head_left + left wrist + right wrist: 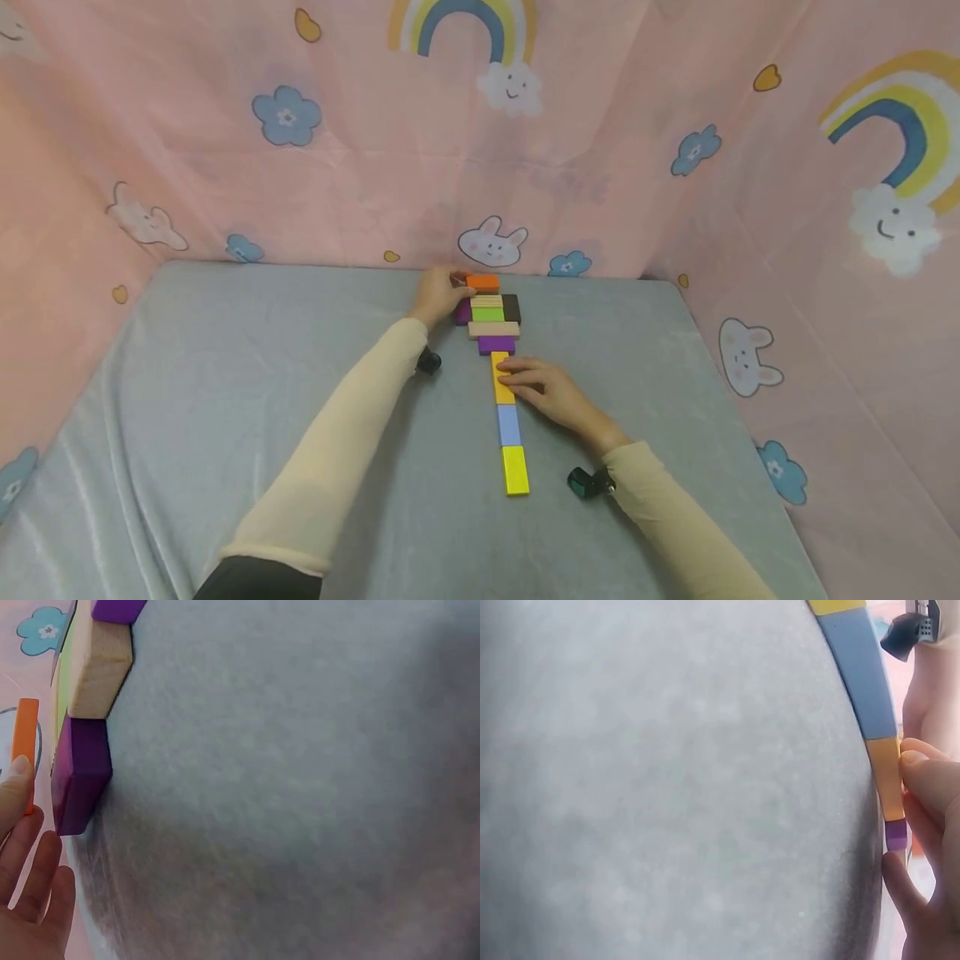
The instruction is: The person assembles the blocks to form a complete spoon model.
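Note:
At the far end of a line of coloured blocks, my left hand pinches an orange block between thumb and fingers. The left wrist view shows the orange block on edge beside a dark purple block. My right hand rests its loosely extended fingers on an amber block. Below the orange block sit a green block, a black block, a natural wood block and a purple block. Nearer me, a blue block and a yellow block continue the line.
Grey cloth covers the table. A pink patterned curtain hangs behind and at both sides, meeting the table's far edge close behind the orange block. Small dark wrist cameras stick out from the sleeves.

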`<state>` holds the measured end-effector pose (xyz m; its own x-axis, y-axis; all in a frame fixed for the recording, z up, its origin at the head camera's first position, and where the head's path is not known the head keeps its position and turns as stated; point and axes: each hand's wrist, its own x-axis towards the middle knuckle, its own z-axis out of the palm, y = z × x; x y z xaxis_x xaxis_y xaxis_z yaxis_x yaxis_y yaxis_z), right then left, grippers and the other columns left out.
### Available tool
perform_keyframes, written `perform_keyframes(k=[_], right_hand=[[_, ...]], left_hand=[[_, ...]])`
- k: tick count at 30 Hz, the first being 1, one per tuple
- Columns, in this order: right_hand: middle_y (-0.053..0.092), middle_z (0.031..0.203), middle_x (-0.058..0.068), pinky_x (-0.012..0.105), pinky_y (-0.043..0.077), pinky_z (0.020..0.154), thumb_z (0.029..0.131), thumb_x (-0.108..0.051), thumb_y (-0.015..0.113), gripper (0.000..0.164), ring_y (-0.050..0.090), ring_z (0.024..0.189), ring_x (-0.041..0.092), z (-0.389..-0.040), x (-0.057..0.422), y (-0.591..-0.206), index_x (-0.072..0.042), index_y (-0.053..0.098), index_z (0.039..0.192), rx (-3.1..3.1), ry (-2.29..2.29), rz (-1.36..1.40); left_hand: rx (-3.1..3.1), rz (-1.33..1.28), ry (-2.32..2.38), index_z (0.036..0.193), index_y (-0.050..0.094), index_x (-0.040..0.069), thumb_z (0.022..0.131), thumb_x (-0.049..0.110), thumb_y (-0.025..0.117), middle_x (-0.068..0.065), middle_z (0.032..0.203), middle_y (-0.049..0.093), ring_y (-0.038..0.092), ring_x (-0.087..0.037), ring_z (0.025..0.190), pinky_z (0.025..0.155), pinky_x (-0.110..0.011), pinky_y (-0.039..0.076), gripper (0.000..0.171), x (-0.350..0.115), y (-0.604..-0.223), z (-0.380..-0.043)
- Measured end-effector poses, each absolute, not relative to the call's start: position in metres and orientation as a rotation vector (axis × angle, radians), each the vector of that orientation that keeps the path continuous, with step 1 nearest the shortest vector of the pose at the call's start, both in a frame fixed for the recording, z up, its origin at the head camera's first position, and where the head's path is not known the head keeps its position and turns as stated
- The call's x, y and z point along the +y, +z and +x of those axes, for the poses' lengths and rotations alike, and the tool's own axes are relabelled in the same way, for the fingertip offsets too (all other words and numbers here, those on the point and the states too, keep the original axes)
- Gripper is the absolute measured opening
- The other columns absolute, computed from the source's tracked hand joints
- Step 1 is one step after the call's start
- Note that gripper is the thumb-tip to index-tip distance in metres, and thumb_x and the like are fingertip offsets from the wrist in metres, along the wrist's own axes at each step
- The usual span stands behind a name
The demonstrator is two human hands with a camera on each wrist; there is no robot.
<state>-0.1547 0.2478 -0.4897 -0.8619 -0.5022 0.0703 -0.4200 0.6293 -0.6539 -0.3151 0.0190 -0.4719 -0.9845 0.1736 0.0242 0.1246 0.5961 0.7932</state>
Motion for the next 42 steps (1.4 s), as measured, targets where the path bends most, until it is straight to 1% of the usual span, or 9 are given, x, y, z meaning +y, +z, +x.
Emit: perform_keyframes(k=[8,15,22,27,34,42], right_hand=[[0.063,0.137,-0.002,0.048,0.042,0.114,0.096,-0.014,0.064,0.027,0.054,0.134,0.023,-0.1567,0.2483,-0.4861,-0.019,0.072,0.121,2.718,-1.058,-0.804],[0.063,0.137,-0.004,0.047,0.043,0.113,0.096,-0.016,0.065,0.027,0.054,0.134,0.022,-0.1575,0.2475,-0.4846,-0.02,0.072,0.122,2.729,-1.019,-0.821],[0.063,0.137,-0.005,0.046,0.042,0.114,0.096,-0.017,0.064,0.027,0.053,0.135,0.021,-0.1578,0.2474,-0.4858,-0.02,0.072,0.122,2.719,-1.031,-0.8],[0.062,0.138,-0.004,0.047,0.041,0.115,0.096,-0.017,0.064,0.027,0.053,0.135,0.022,-0.1571,0.2476,-0.4863,-0.019,0.072,0.122,2.715,-1.046,-0.8],[0.063,0.137,-0.003,0.047,0.042,0.114,0.096,-0.015,0.065,0.027,0.053,0.135,0.023,-0.1567,0.2485,-0.4881,-0.019,0.072,0.121,2.721,-1.057,-0.814],[0.063,0.137,-0.005,0.044,0.042,0.115,0.096,-0.016,0.064,0.026,0.053,0.135,0.02,-0.1564,0.249,-0.4892,-0.019,0.072,0.121,2.722,-1.049,-0.793]], left_hand=[[2.744,0.233,1.351,0.124,0.068,0.01,0.09,0.018,0.073,-0.008,0.122,0.07,0.063,-0.024,0.109,0.098,-0.038,0.053,0.035,0.0215,-0.467,-0.3176],[2.738,0.221,1.326,0.124,0.068,0.009,0.091,0.016,0.071,-0.009,0.123,0.069,0.062,-0.025,0.111,0.101,-0.038,0.051,0.034,0.0228,-0.4654,-0.3165],[2.733,0.234,1.299,0.124,0.068,0.009,0.092,0.018,0.071,-0.01,0.123,0.069,0.061,-0.026,0.112,0.102,-0.039,0.051,0.034,0.0243,-0.4631,-0.3156],[2.737,0.248,1.268,0.124,0.068,0.01,0.092,0.019,0.071,-0.009,0.124,0.069,0.061,-0.025,0.113,0.104,-0.037,0.05,0.034,0.025,-0.4661,-0.3178],[2.698,0.282,1.268,0.124,0.068,0.009,0.092,0.019,0.07,-0.01,0.126,0.068,0.06,-0.026,0.117,0.107,-0.039,0.048,0.033,0.0239,-0.4696,-0.3206],[2.662,0.278,1.251,0.123,0.067,0.008,0.094,0.016,0.067,-0.01,0.129,0.066,0.059,-0.026,0.12,0.109,-0.038,0.047,0.03,0.0223,-0.4718,-0.3227]])
